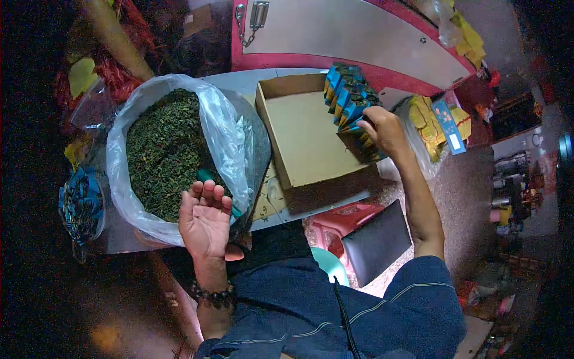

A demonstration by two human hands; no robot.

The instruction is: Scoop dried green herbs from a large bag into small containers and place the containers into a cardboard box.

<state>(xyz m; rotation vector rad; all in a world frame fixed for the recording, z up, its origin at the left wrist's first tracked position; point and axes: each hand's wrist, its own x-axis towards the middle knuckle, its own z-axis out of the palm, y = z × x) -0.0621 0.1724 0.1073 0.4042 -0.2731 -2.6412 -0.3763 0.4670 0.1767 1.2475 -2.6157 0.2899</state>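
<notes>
My left hand [207, 226] is palm up with its fingers slightly curled, over the near edge of a clear plastic bag [115, 152] of dried green leaves [166, 148]. Its palm is bare. Behind the fingers a green implement [205, 174] shows in part. My right hand [384, 130] pinches the edge of a blue packet [351, 124] at the right side of a shallow cardboard box [309, 130]. Other blue packets [340, 92], open at the top with dark leaf inside, stand in a row there. The fingers hide part of the nearest packets.
More blue packets [83, 202] sit bundled at the table's left end. Right of the box, a plastic bag holds yellow packets [426, 121] with a blue card [448, 125] on top. A pink-framed cabinet [341, 33] stands behind the table. Below are a pink stool [325, 222] and a dark flat panel [379, 242].
</notes>
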